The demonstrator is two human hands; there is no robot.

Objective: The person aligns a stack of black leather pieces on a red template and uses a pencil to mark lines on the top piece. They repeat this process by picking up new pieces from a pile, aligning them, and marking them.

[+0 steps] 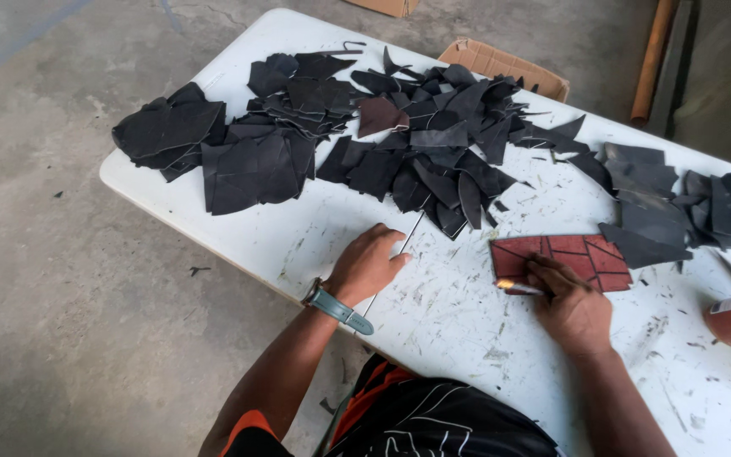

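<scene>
The red leather panel lies near the table's front edge; your right hand pinches a thin tool against its near-left corner. Your left hand rests loosely curled, empty. Thin, floppy, light, probably: grip edges. Black scraps heap behind.

head view | looks steeply down, close, over white table | single view

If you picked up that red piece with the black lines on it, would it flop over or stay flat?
The red piece looks like a thin, flat sheet lying flush on the white table, so it would probably bend and droop rather than stay stiff. It seems light for its size. Being flat, it should slide when pushed, not roll; the right hand is touching its edge.
</scene>
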